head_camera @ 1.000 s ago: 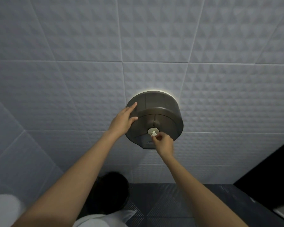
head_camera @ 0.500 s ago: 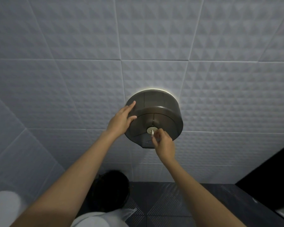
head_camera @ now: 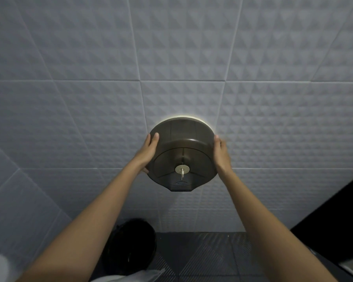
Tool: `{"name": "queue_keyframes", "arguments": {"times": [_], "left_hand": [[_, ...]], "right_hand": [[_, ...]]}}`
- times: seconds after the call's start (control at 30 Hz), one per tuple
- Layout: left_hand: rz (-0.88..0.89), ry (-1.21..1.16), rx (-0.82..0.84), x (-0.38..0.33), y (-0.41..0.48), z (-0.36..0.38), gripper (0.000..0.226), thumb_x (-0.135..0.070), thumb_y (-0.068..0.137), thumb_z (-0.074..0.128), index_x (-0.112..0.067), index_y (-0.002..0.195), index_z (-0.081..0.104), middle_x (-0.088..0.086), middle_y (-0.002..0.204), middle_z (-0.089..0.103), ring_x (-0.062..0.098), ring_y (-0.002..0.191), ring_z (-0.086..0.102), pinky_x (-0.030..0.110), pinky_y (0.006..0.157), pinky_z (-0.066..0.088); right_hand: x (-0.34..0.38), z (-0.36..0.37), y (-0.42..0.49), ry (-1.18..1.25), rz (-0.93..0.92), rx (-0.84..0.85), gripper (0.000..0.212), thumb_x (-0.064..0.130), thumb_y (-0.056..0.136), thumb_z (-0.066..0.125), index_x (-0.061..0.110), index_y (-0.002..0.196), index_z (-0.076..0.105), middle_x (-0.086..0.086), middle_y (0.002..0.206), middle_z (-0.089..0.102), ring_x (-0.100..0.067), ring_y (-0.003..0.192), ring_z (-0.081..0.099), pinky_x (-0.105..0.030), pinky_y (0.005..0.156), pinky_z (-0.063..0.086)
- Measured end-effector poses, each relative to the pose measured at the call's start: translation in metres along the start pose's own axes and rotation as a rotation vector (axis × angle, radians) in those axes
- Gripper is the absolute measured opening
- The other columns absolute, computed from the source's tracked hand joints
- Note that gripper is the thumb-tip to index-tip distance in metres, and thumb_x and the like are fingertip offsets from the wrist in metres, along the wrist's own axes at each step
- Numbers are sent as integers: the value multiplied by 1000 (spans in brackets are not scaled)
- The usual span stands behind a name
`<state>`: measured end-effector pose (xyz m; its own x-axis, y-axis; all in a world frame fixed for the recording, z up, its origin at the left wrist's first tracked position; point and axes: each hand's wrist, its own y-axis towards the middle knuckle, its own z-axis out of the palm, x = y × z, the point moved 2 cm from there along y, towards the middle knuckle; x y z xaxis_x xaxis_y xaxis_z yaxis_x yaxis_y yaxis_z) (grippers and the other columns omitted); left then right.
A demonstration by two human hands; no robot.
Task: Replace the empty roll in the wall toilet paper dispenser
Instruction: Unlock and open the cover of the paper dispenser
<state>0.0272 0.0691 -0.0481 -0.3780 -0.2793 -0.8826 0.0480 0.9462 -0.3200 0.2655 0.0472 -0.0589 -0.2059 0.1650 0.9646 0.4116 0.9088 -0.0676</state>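
The dispenser (head_camera: 181, 157) was a round, drum-shaped housing of smoky, translucent dark plastic, smooth and faintly glossy, with moulded seams across its face and a short flat-bottomed spout at its lower edge. It was fixed to a wall (head_camera: 273, 98) of pale tiles embossed with small pyramids. At the centre of the cover, between the two palms, sat a cream lock disc (head_camera: 182, 169) with a small key (head_camera: 182, 175) hanging from it.

The left hand (head_camera: 148, 152) lay flat against the left rim, fingers extended upward and spread over the curved side, thumb beneath the edge. The right hand (head_camera: 221, 154) mirrored it on the right rim, fingers straight along the side wall. Both hands were open, pressing the cover between them rather than curled around it. Both forearms were bare and reached upward. Below the left forearm stood a black round bin (head_camera: 130, 247) on the dark ribbed floor (head_camera: 202, 257).
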Motion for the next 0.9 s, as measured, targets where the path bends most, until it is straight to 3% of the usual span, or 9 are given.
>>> {"name": "queue_keyframes", "arguments": {"times": [0.13,0.23,0.43,0.53,0.6,0.67,0.73,0.8,0.9], "left_hand": [[-50,-123,-24,-2,0,4,86,-88,66,30,-57,143,7,-12,159,21,34,138,35,72,87,43],[-20,-168,-78,1,-9,10,65,-71,87,30,-52,146,8,-14,159,20,31,140,34,68,93,43],[-18,-256,-91,39,-25,21,61,-59,93,35,-51,146,6,-5,160,18,32,141,31,62,101,42],[-112,-335,-102,55,-30,25,75,-81,69,44,-60,137,21,-5,152,33,34,133,41,63,94,46],[-247,-457,-73,69,-31,31,88,-90,50,45,-55,130,37,-5,141,47,32,121,53,63,85,49],[-342,-573,-49,89,-30,38,100,-92,45,50,-45,133,43,0,137,53,33,116,58,62,78,53],[-362,-588,-63,102,-31,44,105,-91,41,55,-45,135,40,2,139,51,34,118,56,62,83,52],[-324,-538,-112,109,-34,49,102,-83,45,60,-47,136,34,1,139,47,34,121,52,59,95,47],[-286,-453,-151,126,-37,58,93,-52,53,62,-42,138,28,7,137,48,33,118,51,57,99,45]], "right_hand": [[-4,2,4,72,64,136,88,75,76,36,20,144,34,-3,148,41,-25,136,39,-45,114,30],[-6,3,-2,92,29,130,86,71,79,42,19,147,31,-2,150,38,-23,138,37,-45,115,30],[-25,0,-25,57,15,152,95,81,71,42,28,149,23,2,154,34,-22,140,33,-48,114,30],[-34,-2,-33,2,32,158,79,66,87,38,24,151,17,-3,155,30,-28,142,31,-46,116,26],[-42,-5,-37,-37,78,161,74,62,92,34,24,152,14,-6,157,26,-29,144,26,-46,116,22],[-48,-7,-40,-81,126,189,74,62,92,35,23,152,14,-7,158,22,-30,145,23,-49,117,20],[-56,-11,-39,-144,198,243,69,53,94,42,24,151,18,-8,157,24,-33,142,27,-53,114,27],[-64,-16,-36,-241,248,291,61,30,95,46,25,150,20,-13,152,32,-34,131,39,-52,108,37],[-77,-23,-35,-334,260,343,64,3,89,39,17,149,22,-16,138,44,-27,105,47,-45,94,50]]}}
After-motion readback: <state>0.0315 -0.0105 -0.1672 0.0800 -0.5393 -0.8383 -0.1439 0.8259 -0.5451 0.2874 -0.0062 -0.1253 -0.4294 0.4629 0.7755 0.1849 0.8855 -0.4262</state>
